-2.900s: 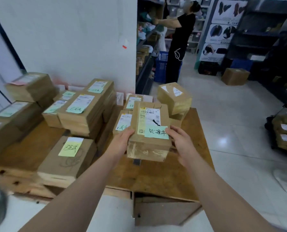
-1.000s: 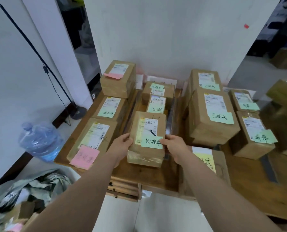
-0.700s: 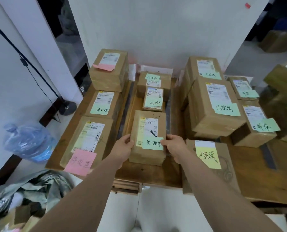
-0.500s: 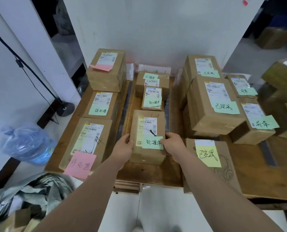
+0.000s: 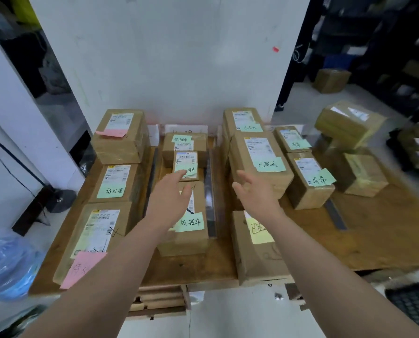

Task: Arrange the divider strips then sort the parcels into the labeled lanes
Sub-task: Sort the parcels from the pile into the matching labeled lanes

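A brown parcel (image 5: 187, 240) with a green note lies at the front of the middle lane on the wooden table (image 5: 374, 240). Two smaller parcels (image 5: 186, 164) sit behind it in the same lane. Dark divider strips (image 5: 209, 191) run along both sides of this lane. My left hand (image 5: 169, 201) hovers open above the front parcel, fingers loose. My right hand (image 5: 257, 193) floats open to the right of the lane, holding nothing. The left lane holds three parcels (image 5: 98, 235). The right lanes hold several parcels (image 5: 259, 164) with green notes.
A parcel with a yellow note (image 5: 257, 250) lies at the front edge, right of the middle lane. More boxes (image 5: 350, 125) are stacked at the far right. A white wall stands behind the table. A blue bag (image 5: 6, 264) sits on the floor at left.
Both hands carried the parcel to the left table, set it down at the front of the middle lane, then let go and lifted away open.
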A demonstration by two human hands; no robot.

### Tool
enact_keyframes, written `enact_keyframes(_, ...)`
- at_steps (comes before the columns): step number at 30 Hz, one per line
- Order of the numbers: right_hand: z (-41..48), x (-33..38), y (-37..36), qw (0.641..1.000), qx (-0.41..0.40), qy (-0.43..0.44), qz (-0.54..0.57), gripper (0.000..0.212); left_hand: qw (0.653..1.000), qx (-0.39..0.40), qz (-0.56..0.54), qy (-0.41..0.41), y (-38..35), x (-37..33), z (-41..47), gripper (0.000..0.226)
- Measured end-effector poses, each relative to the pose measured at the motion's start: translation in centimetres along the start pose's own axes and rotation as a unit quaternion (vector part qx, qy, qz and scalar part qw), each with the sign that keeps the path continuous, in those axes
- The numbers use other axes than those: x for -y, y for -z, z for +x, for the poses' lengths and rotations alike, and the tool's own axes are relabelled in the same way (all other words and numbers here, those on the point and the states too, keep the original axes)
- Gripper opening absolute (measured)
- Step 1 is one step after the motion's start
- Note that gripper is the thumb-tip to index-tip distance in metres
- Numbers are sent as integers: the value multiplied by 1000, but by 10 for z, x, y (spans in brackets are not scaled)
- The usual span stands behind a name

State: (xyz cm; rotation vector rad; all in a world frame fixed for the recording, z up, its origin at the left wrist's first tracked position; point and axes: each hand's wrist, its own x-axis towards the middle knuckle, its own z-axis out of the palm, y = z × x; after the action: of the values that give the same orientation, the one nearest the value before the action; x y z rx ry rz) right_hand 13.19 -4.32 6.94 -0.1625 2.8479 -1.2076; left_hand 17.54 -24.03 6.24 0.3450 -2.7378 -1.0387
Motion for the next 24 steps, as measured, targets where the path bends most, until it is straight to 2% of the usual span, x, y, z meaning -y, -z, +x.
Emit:
enact_keyframes(7,-20,-62,114,993,-112,-9,-47,43,985,-8,38,-168,-45,-114,-4,43)
enact_keyframes(11,-29,-118,179,987,-142,-39,-64,44,979,15,13,-204,-96,-182,-17,38)
enact_keyframes(13,-32,-151,212,985,-146,-47,-81,44,973,33,26,-225,-125,-215,-19,42)
enact_keyframes(19,-33,-242,302,983,-130,-81,-101,42,972,55,31,-228,-210,-307,-30,46)
enact_keyframes(24,-23,-301,342,983,-123,-91,-97,37,972,96,42,-210,-272,-356,-30,49)
